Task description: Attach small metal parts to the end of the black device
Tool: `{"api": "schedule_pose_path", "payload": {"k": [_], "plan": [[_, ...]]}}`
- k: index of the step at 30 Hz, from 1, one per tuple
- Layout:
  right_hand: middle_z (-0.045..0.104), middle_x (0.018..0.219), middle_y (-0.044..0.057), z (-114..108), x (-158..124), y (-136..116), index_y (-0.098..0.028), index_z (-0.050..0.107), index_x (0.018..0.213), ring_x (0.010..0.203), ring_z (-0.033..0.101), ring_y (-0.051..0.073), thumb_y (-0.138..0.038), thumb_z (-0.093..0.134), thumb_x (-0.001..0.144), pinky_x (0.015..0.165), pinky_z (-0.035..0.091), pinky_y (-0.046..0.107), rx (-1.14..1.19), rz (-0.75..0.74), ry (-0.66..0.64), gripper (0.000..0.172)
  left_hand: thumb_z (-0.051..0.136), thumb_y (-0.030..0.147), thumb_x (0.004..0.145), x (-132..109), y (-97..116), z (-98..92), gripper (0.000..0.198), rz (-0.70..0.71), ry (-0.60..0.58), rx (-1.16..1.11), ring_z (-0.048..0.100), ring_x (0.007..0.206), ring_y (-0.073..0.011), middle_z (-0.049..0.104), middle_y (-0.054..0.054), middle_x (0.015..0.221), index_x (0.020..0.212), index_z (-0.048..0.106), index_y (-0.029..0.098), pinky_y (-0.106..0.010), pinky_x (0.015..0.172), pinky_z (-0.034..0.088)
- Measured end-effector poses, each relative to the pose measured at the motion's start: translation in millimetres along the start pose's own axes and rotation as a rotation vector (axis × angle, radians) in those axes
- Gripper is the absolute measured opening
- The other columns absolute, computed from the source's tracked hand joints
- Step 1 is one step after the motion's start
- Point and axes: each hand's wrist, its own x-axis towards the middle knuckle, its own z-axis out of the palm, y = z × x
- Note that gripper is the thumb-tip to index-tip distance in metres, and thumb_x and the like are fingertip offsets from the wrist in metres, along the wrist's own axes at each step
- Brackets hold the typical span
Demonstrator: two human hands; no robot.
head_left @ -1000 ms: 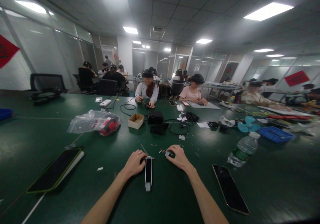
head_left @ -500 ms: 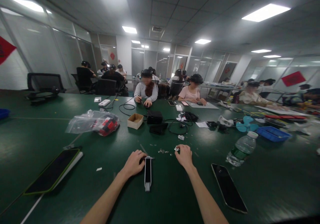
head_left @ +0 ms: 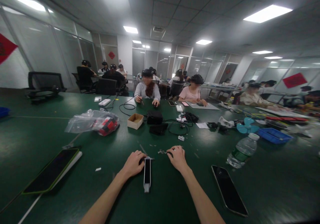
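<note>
My left hand (head_left: pixel 134 163) rests on the green table with its fingers curled at the top end of a slim device (head_left: pixel 147 174) that has a dark face and a light frame. The thumb and fingers touch that end. To the right, my right hand (head_left: pixel 177 157) is low over the table, its fingertips beside several small shiny metal pieces (head_left: pixel 162 151). Whether anything is between those fingertips is too small to tell. A small white plate with holes (head_left: pixel 181 138) lies beyond my right hand.
A phone (head_left: pixel 229 190) and a water bottle (head_left: pixel 243 150) are on the right. At the left lies a green-edged tablet (head_left: pixel 52 170). Farther back are a plastic bag (head_left: pixel 93 121), a small open box (head_left: pixel 135 121), black cases and cables. People sit across the table.
My right hand has moved left, closer to the small metal pieces. The white bit seen at its fingertips before is no longer visible there. My left hand stays by the slim device.
</note>
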Motion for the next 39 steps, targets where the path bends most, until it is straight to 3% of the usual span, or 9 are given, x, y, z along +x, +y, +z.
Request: {"api": "schedule_pose_path", "payload": {"k": [7,15,25,33,39], "plan": [[0.061,0.103,0.007,-0.8,2.8,-3.2,-0.024,0.070,0.095,0.106,0.045,0.024,-0.030,0.050,0.089,0.092,0.033,0.039,-0.023,0.022,-0.014,0.021,0.046,0.021,0.086,-1.0,1.7,-1.6,0.025,-0.015,-0.010,-0.007,0.055,0.092,-0.0198,0.065,-0.006,0.098,0.102,0.065,0.021,-0.032,0.082,0.041],[0.058,0.110,0.009,1.9,1.8,-4.0,-0.021,0.064,0.101,0.107,0.045,0.024,-0.028,0.044,0.092,0.094,0.032,0.039,-0.050,0.024,-0.091,0.023,0.047,0.018,0.085,-0.8,0.9,-1.0,0.025,-0.017,-0.014,-0.006,0.055,0.092,-0.0202,0.065,-0.006,0.098,0.101,0.065,0.021,-0.033,0.081,0.042],[0.056,0.108,0.011,8.8,1.1,-3.9,-0.018,0.062,0.101,0.106,0.044,0.024,-0.027,0.042,0.094,0.093,0.030,0.038,-0.103,0.025,-0.081,0.023,0.046,0.016,0.084,-0.5,-1.1,1.5,0.026,-0.010,-0.013,-0.001,0.055,0.093,-0.0194,0.065,-0.005,0.099,0.102,0.064,0.021,-0.033,0.083,0.041],[0.059,0.106,0.006,-0.3,-0.6,-3.5,-0.022,0.065,0.098,0.105,0.047,0.022,-0.025,0.046,0.092,0.094,0.030,0.040,-0.082,-0.033,-0.061,0.020,0.046,0.018,0.086,-2.1,0.9,-1.2,0.024,-0.013,-0.016,-0.010,0.055,0.093,-0.0201,0.065,-0.006,0.099,0.101,0.064,0.021,-0.033,0.082,0.041],[0.061,0.107,0.007,-1.3,2.7,-2.2,-0.023,0.067,0.096,0.106,0.047,0.023,-0.025,0.048,0.091,0.094,0.030,0.042,-0.108,0.017,-0.091,0.020,0.046,0.019,0.086,-1.6,0.3,-0.4,0.025,-0.020,-0.022,-0.012,0.055,0.092,-0.0198,0.065,-0.005,0.098,0.103,0.064,0.021,-0.033,0.083,0.041]]}}
